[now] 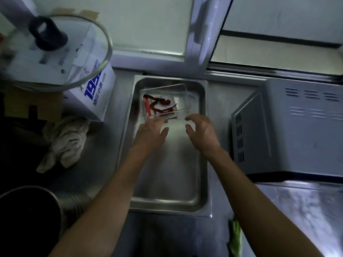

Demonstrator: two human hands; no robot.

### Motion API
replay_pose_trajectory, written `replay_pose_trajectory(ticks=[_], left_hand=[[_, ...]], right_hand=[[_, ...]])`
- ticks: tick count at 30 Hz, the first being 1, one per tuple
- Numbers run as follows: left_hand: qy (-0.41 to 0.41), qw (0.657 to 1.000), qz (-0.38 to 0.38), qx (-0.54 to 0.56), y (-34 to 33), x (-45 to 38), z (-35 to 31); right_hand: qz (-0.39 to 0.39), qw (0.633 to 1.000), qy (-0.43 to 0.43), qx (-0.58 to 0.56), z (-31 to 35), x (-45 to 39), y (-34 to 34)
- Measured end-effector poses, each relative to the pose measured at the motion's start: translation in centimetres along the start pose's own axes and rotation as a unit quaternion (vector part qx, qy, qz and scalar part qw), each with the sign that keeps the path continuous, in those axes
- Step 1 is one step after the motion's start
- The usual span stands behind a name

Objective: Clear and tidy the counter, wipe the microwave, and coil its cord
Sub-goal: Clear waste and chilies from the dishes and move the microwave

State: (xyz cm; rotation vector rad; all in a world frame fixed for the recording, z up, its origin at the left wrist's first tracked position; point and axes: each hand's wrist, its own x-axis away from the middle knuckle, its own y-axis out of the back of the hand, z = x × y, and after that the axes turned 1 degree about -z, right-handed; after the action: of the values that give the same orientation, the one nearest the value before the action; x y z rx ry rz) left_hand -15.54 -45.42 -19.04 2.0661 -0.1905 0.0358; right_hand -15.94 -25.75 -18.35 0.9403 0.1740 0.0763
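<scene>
A steel tray [167,182] lies on the counter in the middle of the head view. At its far end sits a clear plastic box [182,97] holding dried red chillies [157,103]. My left hand [151,132] hovers just below the box, fingers loosely spread, its fingertips near the box's near edge. Beside it, my right hand [201,131] hangs over the tray with fingers relaxed and curved, holding nothing. The grey microwave [297,127] stands to the right of the tray, its vented back and side facing me. Its cord is not visible.
A crumpled cloth [65,140] lies left of the tray. Behind it stands a white box with blue print [94,93], with a glass lid [55,52] above it. A dark pot [29,210] sits at lower left. Something green [235,236] lies at the counter's front edge.
</scene>
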Motion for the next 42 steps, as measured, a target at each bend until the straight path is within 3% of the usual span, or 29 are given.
replay_pose_trajectory(ticks=[11,17,20,28,42], left_hand=[[-0.075,0.994,0.067,-0.049,-1.6,7.9,-4.0],[-0.155,0.979,0.103,-0.079,-2.7,12.0,-6.8],[-0.194,0.97,0.118,-0.087,-3.8,14.0,-8.6],[-0.265,0.946,0.134,-0.127,-7.7,19.0,-17.1],[-0.308,0.933,0.181,-0.036,-17.2,34.5,-33.4]], right_hand=[[0.032,0.997,-0.066,0.006,1.1,11.5,3.1],[-0.024,0.996,-0.082,-0.038,0.4,20.2,4.1],[-0.04,0.99,-0.129,-0.036,-0.9,24.6,5.3],[-0.102,0.978,-0.179,-0.024,-5.1,33.5,10.6],[-0.211,0.919,-0.332,-0.012,-13.0,58.5,21.5]])
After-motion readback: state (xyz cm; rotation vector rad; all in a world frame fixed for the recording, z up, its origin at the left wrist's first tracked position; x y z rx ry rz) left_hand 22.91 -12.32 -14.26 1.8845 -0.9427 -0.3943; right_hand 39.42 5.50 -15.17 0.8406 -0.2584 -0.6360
